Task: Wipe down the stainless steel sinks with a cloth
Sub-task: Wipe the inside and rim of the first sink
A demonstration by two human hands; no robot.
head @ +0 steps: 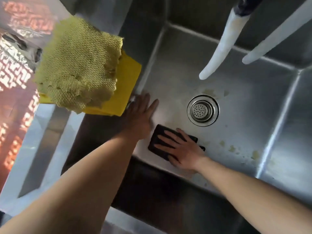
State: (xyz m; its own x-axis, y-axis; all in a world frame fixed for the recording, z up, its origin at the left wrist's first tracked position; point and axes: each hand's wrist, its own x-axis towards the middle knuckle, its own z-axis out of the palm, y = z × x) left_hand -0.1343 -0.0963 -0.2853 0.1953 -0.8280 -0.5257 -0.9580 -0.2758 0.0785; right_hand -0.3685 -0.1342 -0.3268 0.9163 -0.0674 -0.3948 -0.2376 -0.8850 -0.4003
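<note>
yellow rags (81, 68) sitting on sink (270, 102) rim, spare | your left hand (140, 114) is lying flat on the basin floor, fingers straight, holding nothing (bracing, I'd guess) | your right hand (180, 147) is pressing the dark cloth (156, 137) down with spread fingers near the drain (203, 110)

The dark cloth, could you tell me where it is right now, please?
The dark cloth lies flat on the sink floor under the right hand, near the drain.

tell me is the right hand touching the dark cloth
Touching. The head view shows the right hand lying flat on the dark cloth, fingers spread across it on the sink floor.
</note>
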